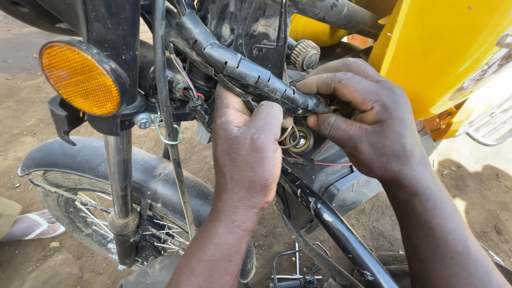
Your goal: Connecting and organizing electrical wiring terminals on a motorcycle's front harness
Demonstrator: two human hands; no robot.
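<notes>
My left hand (246, 146) is raised against a motorcycle's steering head, thumb and fingers pinched on the taped black wiring harness (242, 66) that runs diagonally down to the right. My right hand (362, 117) comes in from the right, its fingertips closed on the lower end of the same harness (312, 102), near thin red wires. Between both hands a round metal fitting (300, 140) shows on the frame. The fingertips hide the exact spot they grip.
An orange round reflector (80, 78) sits on the fork (120, 176) at left, above the black mudguard (85, 157) and spoked front wheel (88, 213). The yellow fuel tank (442, 53) fills the upper right. Someone's sandalled foot (32, 226) rests on the dirt ground at far left.
</notes>
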